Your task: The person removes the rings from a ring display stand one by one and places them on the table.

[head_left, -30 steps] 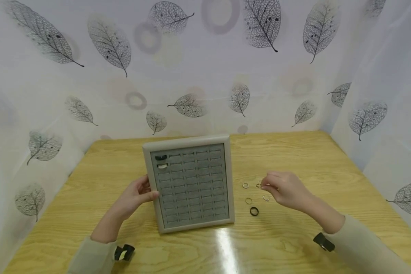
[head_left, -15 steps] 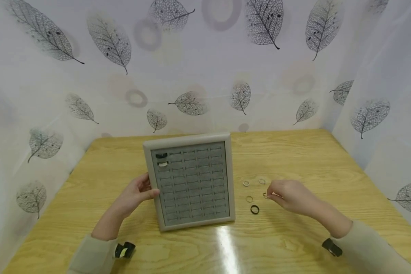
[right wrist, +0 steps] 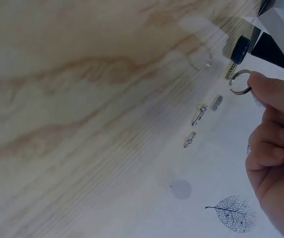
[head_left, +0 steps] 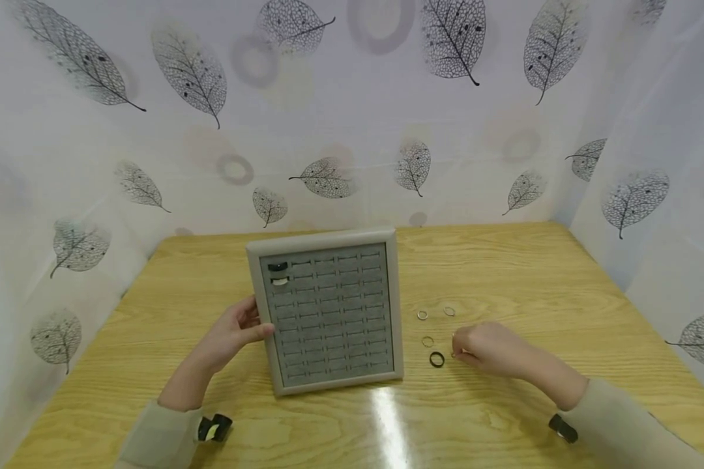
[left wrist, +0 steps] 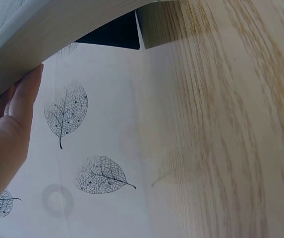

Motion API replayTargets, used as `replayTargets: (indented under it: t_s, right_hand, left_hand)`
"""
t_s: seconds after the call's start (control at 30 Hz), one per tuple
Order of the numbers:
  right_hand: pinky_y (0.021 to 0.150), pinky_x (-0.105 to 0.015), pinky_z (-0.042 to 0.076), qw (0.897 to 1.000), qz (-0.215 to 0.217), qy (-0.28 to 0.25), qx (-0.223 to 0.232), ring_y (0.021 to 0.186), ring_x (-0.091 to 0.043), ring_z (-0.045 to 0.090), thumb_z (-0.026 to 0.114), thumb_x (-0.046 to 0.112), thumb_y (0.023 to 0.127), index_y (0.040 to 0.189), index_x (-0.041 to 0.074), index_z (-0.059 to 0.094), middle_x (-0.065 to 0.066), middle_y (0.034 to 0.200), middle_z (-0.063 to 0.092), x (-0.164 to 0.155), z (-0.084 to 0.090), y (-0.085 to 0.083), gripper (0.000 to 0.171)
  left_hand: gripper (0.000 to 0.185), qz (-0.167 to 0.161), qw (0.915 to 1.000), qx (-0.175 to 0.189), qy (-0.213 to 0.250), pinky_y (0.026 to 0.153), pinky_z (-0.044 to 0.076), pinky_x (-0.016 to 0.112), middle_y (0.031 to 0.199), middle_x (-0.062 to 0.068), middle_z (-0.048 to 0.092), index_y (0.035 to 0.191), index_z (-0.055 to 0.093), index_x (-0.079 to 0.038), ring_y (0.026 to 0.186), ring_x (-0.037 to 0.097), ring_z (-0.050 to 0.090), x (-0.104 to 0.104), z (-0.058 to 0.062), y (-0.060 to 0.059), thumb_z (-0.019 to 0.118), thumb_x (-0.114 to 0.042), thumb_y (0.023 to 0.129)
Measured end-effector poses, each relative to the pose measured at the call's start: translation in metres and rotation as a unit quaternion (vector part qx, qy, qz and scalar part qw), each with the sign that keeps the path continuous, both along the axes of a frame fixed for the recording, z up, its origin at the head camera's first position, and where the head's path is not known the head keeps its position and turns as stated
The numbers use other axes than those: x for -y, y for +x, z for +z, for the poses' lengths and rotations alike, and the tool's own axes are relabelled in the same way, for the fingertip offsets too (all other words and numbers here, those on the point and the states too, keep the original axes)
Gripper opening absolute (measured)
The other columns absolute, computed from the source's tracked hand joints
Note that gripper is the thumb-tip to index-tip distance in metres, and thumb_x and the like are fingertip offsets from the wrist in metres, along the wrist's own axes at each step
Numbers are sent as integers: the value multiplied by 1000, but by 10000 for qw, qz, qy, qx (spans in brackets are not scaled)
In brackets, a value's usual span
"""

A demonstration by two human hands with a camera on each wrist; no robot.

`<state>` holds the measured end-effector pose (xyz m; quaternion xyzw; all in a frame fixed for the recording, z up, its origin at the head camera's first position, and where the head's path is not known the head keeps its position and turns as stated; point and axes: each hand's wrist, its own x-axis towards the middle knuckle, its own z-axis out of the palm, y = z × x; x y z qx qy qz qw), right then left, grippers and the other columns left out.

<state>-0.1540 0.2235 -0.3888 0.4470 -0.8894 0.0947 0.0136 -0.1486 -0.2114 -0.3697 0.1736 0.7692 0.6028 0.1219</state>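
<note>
A ring display board (head_left: 331, 319), a pale frame round grey slotted padding, stands tilted back on the table. My left hand (head_left: 229, 339) grips its left edge, thumb on the front and fingers behind, as the left wrist view also shows. A black ring (head_left: 278, 267) and a pale ring (head_left: 279, 281) sit in its top left slots. To the right of the board, my right hand (head_left: 489, 350) pinches a plain metal ring (right wrist: 240, 92) between thumb and finger, low over the table. Just left of this hand lies a loose black ring (head_left: 437, 359).
Beyond the black ring lie a thin gold ring (head_left: 427, 341) and silver rings, one (head_left: 422, 315) nearer the board and another (head_left: 449, 311) to its right. A leaf-printed curtain (head_left: 340, 117) closes off the back and sides of the wooden table (head_left: 493, 260).
My right hand has come toward the table's front, from beside the far silver rings to beside the black ring. The left hand and the board have stayed in place.
</note>
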Motion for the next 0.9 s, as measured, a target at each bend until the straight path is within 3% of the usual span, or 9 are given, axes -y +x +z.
replayTargets:
  t_s: [0.3, 0.6, 0.9]
  right_hand:
    - [48, -19, 40, 9998, -118, 149, 117, 56, 1, 45, 69, 5, 73, 64, 17, 55, 13, 64, 51, 1, -4, -1, 21]
    - [55, -21, 47, 9996, -87, 200, 174, 63, -7, 57, 70, 5, 72, 70, 14, 63, 7, 70, 60, 0, -9, -3, 11]
    - [56, -21, 47, 9997, -25, 212, 79, 64, -7, 58, 69, 2, 71, 71, 12, 64, 7, 71, 60, -1, -13, -4, 11]
  left_hand:
    - [62, -19, 10000, 1, 50, 80, 45, 29, 123, 25, 43, 136, 23, 4, 101, 13, 53, 0, 0, 1, 57, -12, 87]
    - [60, -85, 9999, -54, 98, 80, 45, 28, 123, 25, 44, 136, 24, 5, 101, 12, 53, -1, 0, 1, 56, -10, 87]
    - [59, -65, 9999, -113, 85, 79, 46, 28, 120, 25, 45, 134, 25, 7, 99, 12, 54, -1, 1, 1, 56, -9, 87]
